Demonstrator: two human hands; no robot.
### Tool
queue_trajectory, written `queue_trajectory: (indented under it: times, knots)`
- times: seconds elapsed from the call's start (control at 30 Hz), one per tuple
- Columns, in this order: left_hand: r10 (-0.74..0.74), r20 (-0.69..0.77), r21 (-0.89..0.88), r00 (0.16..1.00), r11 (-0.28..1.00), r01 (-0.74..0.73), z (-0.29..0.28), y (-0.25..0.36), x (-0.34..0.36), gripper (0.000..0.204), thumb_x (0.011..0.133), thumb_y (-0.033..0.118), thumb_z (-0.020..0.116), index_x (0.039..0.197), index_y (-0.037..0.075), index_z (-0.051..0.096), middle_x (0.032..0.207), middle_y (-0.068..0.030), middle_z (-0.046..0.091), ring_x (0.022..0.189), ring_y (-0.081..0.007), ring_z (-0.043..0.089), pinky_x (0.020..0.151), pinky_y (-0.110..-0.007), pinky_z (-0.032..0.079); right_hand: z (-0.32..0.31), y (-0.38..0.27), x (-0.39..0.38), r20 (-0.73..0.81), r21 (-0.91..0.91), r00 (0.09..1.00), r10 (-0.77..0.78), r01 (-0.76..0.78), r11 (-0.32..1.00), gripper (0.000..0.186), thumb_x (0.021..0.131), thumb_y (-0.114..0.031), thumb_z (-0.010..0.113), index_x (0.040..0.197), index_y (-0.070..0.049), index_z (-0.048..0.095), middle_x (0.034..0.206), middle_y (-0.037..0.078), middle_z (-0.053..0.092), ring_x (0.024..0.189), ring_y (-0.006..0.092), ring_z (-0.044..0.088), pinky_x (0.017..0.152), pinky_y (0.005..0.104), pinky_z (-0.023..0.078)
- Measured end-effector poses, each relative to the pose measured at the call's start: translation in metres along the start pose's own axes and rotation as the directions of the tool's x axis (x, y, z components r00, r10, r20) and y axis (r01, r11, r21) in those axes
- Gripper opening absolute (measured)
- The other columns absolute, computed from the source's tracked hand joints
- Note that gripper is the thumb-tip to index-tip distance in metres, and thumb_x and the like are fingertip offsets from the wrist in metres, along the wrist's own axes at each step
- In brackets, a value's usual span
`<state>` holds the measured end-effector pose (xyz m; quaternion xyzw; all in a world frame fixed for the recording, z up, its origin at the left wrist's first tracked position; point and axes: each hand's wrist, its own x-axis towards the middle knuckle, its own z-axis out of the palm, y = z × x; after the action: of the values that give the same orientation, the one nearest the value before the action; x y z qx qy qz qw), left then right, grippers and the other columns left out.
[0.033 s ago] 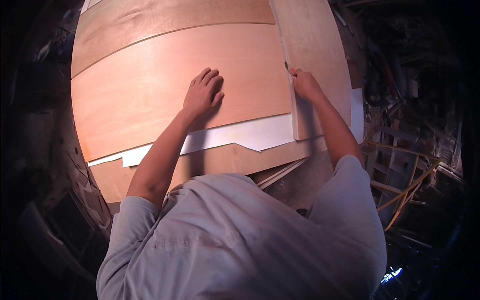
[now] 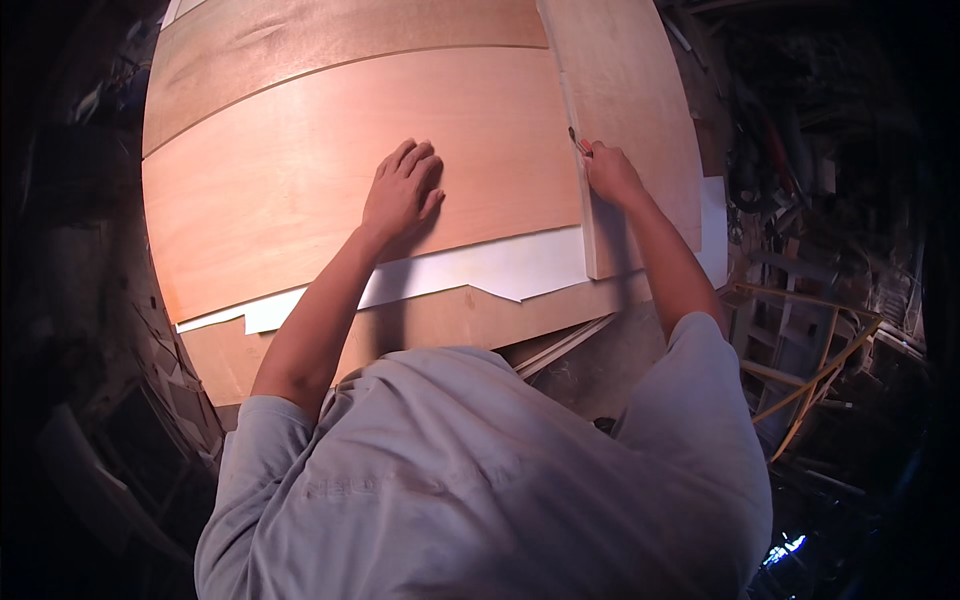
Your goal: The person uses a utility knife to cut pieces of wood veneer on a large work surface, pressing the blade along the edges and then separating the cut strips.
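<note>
Plywood panel [image 2: 310, 180] under empty, spread left hand [image 2: 403, 188]; right hand [image 2: 612, 173] clenches tool [image 2: 576, 138] at panel's right edge; likely light, stiff; hold handle [image 2: 587, 148].

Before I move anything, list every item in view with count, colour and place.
Broad flat wooden panel: one, pinkish tan, centre
Flat wood-grained panel: one, browner, beyond the first
Thick long wooden board: one, pale tan, right, running away from the person
Thin jagged-edged sheeting: count unclear, white, showing below the centre panel and right of the board
Wooden sheet: one, tan, nearest the person
Small slim tool: one, dark tip with red, at the board's left edge
Angular frame: one, yellow, lower right
Background clutter: uncountable, dark, both sides
Shirt: one, grey, bottom centre
Left hand: one, bare, at the centre panel
Right hand: one, bare, holding the tool
</note>
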<state>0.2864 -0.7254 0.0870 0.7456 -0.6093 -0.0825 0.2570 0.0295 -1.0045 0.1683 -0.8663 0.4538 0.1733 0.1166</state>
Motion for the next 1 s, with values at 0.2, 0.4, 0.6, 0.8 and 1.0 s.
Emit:
queue_trajectory:
  times: [0.2, 0.4, 0.6, 0.8, 1.0]
  knots:
    - [0.004, 0.069, -0.072, 0.998, 0.997, 0.001, -0.029, 0.042, -0.096, 0.049, 0.089, 0.030, 0.075, 0.131, 0.010, 0.060, 0.140, -0.0087, 0.057, 0.129, -0.0312, 0.050, 0.108, -0.046, 0.040, 0.019, 0.008, -0.055, 0.051, 0.040, 0.997, 0.065, -0.067, 0.997, 0.032, 0.101, -0.027, 0.061, 0.116, 0.001, 0.061, 0.107, 0.030, 0.070, 0.104, 0.0472, 0.068, 0.090, 0.0547, 0.055]
    - [0.091, 0.146, -0.093, 0.985, 0.993, -0.078, -0.033, 0.059, -0.144, 0.048, 0.087, 0.034, 0.077, 0.126, 0.012, 0.063, 0.125, -0.0044, 0.063, 0.116, -0.0262, 0.056, 0.101, -0.043, 0.043, 0.051, 0.029, -0.114, 0.044, 0.069, 0.996, 0.080, -0.083, 0.994, 0.032, 0.100, -0.025, 0.061, 0.118, 0.002, 0.061, 0.102, 0.032, 0.069, 0.100, 0.0506, 0.067, 0.087, 0.0565, 0.053]
    - [0.055, 0.163, -0.041, 0.985, 0.998, -0.049, -0.035, 0.046, -0.156, 0.051, 0.084, 0.034, 0.079, 0.127, 0.012, 0.062, 0.126, -0.0051, 0.062, 0.117, -0.0259, 0.056, 0.101, -0.043, 0.043, 0.071, 0.035, -0.169, 0.087, 0.056, 0.988, 0.130, -0.135, 0.989, 0.033, 0.101, -0.027, 0.060, 0.121, 0.000, 0.058, 0.103, 0.032, 0.069, 0.101, 0.0504, 0.067, 0.087, 0.0581, 0.053]
    - [0.035, 0.216, 0.018, 0.976, 0.999, -0.039, -0.050, 0.027, -0.182, 0.053, 0.086, 0.036, 0.077, 0.130, 0.012, 0.061, 0.127, -0.0064, 0.062, 0.119, -0.0261, 0.055, 0.102, -0.042, 0.042, 0.097, 0.050, -0.221, 0.073, 0.098, 0.989, 0.129, -0.136, 0.986, 0.034, 0.101, -0.028, 0.060, 0.120, -0.001, 0.057, 0.101, 0.031, 0.069, 0.098, 0.0503, 0.068, 0.086, 0.0587, 0.054]
    - [-0.030, 0.071, 0.073, 0.997, 0.997, 0.025, -0.059, 0.018, -0.207, 0.046, 0.081, 0.025, 0.082, 0.122, 0.013, 0.066, 0.120, -0.0053, 0.065, 0.114, -0.0262, 0.058, 0.098, -0.042, 0.044, 0.122, 0.060, -0.282, 0.085, 0.105, 0.980, 0.181, -0.190, 0.976, 0.031, 0.100, -0.027, 0.062, 0.120, -0.003, 0.058, 0.098, 0.030, 0.070, 0.095, 0.0506, 0.067, 0.084, 0.0586, 0.054]
